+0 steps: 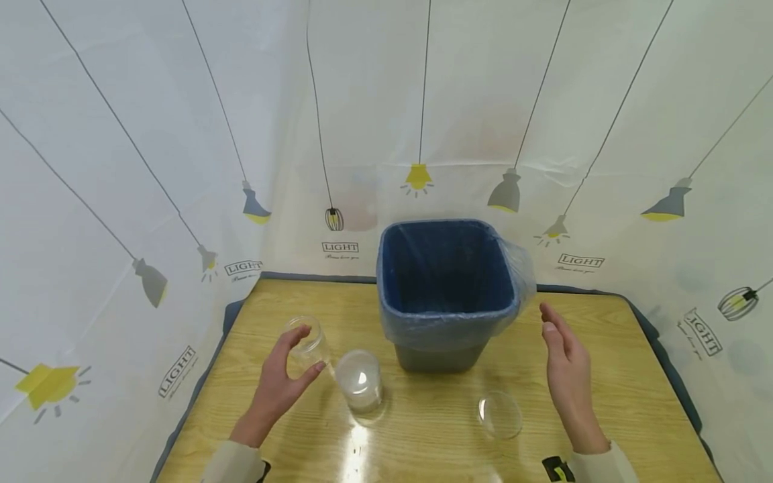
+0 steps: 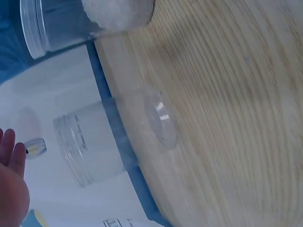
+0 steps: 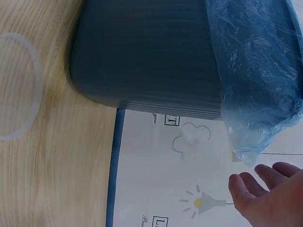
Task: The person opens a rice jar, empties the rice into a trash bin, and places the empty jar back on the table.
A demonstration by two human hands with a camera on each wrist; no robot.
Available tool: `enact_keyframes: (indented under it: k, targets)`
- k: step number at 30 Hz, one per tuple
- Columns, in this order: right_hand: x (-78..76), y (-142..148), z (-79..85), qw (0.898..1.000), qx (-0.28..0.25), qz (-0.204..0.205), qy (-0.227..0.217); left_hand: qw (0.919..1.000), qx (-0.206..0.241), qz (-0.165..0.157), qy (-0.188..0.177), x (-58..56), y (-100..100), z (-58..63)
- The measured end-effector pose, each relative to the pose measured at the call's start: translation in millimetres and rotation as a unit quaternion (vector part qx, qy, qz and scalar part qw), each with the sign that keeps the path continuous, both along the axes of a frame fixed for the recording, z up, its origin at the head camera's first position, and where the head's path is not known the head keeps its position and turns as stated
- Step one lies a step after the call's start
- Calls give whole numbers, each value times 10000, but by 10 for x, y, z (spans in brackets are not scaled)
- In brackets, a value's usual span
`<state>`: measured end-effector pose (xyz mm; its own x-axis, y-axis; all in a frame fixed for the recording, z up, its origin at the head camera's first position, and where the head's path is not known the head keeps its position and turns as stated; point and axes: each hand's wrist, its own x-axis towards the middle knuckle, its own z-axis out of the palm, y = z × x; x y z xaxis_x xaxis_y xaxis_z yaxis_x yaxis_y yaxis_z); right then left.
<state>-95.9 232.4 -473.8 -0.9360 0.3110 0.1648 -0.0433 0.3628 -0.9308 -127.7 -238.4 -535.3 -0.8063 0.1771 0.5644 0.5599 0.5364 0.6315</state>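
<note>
My left hand is beside an empty clear plastic jar, its thumb and fingers spread apart. In the left wrist view the lidless jar stands upright with a threaded rim, and the fingers are apart from it. Just right of it is a second clear jar, holding something white and grainy at the bottom. My right hand hovers right of a bin, fingers extended and holding nothing. A blue plastic bag lines the bin and hangs over its rim.
A round clear lid lies flat on the wooden table, in front of the bin and left of my right hand. White cloth printed with lamps surrounds the table at the back and sides.
</note>
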Motion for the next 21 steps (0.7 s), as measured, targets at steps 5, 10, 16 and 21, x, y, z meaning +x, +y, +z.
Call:
enact_keyframes:
  k: [5, 10, 16, 21]
  targets:
    - [49, 14, -44, 9999, 93, 7, 100, 9988, -157, -427, -175, 29, 208, 5]
    - [81, 41, -88, 9999, 113, 69, 101, 9971, -216, -677, -288, 70, 403, -72]
    - [128, 50, -136, 9998, 153, 140, -4, 9960, 127, -750, -464, 100, 573, -275]
    - [144, 47, -170, 9999, 79, 128, -1, 9963, 300, -314, -746, 140, 658, -436]
